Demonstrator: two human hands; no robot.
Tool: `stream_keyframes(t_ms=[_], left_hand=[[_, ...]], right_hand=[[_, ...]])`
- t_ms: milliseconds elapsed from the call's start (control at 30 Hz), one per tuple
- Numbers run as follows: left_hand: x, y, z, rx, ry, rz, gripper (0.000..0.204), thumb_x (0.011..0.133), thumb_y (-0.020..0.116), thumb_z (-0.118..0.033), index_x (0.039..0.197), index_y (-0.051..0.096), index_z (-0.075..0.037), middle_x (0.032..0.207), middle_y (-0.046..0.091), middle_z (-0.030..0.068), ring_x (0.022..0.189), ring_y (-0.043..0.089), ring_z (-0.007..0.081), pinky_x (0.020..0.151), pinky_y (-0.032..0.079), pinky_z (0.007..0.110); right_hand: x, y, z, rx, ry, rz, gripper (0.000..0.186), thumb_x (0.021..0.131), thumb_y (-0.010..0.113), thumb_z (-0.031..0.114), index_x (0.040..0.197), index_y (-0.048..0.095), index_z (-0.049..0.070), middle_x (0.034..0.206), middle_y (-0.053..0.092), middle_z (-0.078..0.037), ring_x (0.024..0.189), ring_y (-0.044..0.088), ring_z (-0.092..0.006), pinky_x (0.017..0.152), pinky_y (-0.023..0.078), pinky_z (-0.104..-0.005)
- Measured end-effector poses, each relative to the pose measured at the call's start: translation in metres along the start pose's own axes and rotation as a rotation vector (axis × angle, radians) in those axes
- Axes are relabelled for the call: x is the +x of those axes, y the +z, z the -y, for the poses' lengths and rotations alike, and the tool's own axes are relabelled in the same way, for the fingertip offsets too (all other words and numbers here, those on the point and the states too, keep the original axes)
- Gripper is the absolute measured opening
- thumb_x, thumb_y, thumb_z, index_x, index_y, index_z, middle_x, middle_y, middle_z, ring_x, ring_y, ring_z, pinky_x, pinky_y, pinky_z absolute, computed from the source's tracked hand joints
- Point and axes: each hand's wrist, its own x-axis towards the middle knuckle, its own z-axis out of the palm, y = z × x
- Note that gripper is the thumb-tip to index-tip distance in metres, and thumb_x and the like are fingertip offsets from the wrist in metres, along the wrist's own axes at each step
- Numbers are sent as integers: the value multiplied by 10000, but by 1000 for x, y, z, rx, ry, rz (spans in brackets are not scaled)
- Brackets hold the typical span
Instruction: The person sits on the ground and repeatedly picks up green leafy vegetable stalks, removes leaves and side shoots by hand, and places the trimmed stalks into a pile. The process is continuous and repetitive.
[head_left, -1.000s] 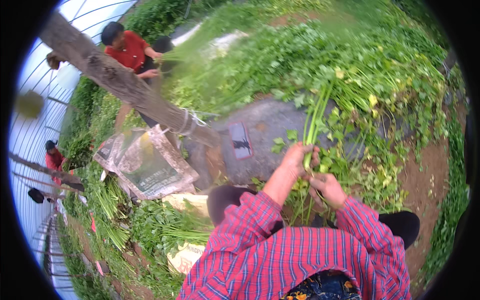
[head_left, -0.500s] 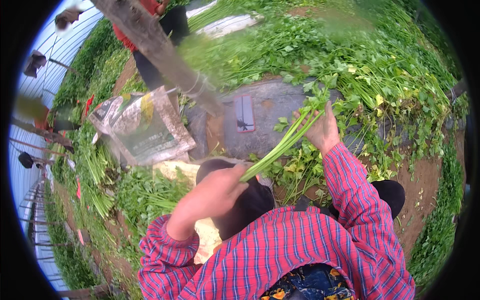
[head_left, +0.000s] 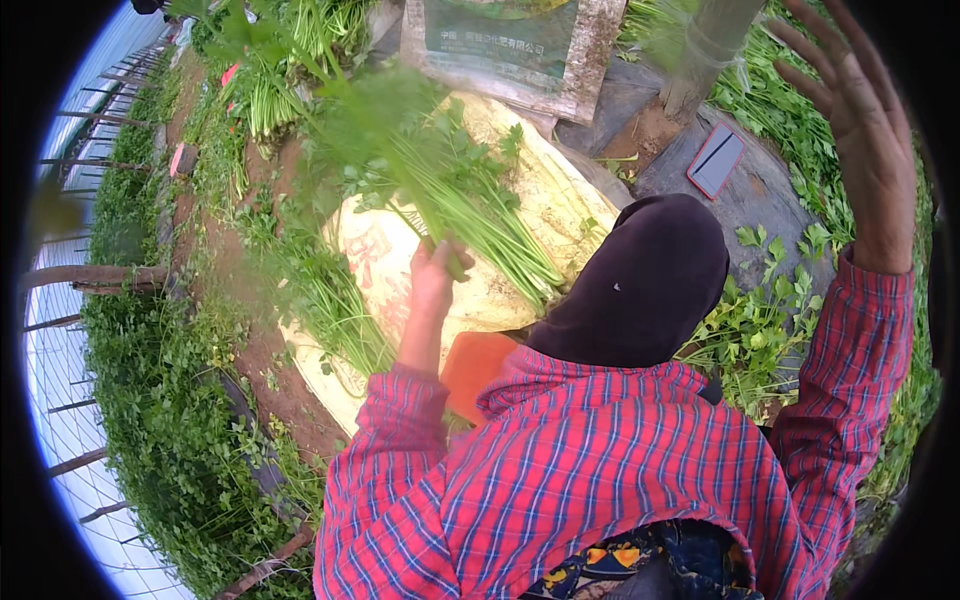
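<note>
My left hand (head_left: 432, 280) is closed around the lower ends of some celery stalks (head_left: 405, 185), and their leafy tops are smeared by motion. The stalks hang over a cream-yellow sheet (head_left: 560, 200) beside my knee. On that sheet lies a bunch of celery (head_left: 500, 235) with its stalk ends toward my knee. More celery (head_left: 335, 300) lies along the sheet's left edge. My right hand (head_left: 862, 125) is raised at the far right, holding nothing, its fingers spread apart.
A printed sack (head_left: 585, 85) stands at the back, next to a wooden post (head_left: 700, 60). A red-edged phone (head_left: 715, 160) lies on dark plastic sheeting (head_left: 660, 180). Something orange (head_left: 475, 372) is beside my leg. Bundled celery (head_left: 265, 105) rests at the back left.
The view has swung left. My right hand has let go of the celery tops and moved away, opened. My left hand has carried the stalks over the yellow sheet.
</note>
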Motion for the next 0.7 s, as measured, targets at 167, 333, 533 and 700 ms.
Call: stream_keyframes(t_ms=[167,333,533,700], left_hand=[[11,33,128,-339,-693,13,148,916,409,-108,1023,432,-8,797,486,127,709,509,280,651,468,477],[10,36,171,20,-783,-14,209,913,410,-149,1041,451,10,883,531,165,816,529,331,725,463,493],[39,12,176,399,-914,133,345,851,474,-257,1126,452,-48,975,534,159,787,548,324,656,457,489],[72,4,115,694,-663,-186,454,793,547,-235,1195,415,-71,1108,385,147,819,474,273,622,424,500]], right_hand=[[-103,-28,-104,-101,865,-259,487,875,525,323,1252,455,23,1159,545,-123,971,564,-186,825,453,-297],[-236,-85,-153,46,1132,-416,398,891,517,254,1216,469,30,1003,586,-61,831,588,-130,708,481,-270],[-356,-146,-178,-10,1251,-689,337,846,550,136,1130,493,-38,831,585,-69,646,575,-133,517,452,-243],[-408,-216,-168,-933,1093,-1144,230,812,560,140,972,633,-8,797,654,-91,694,609,-157,620,474,-282]])
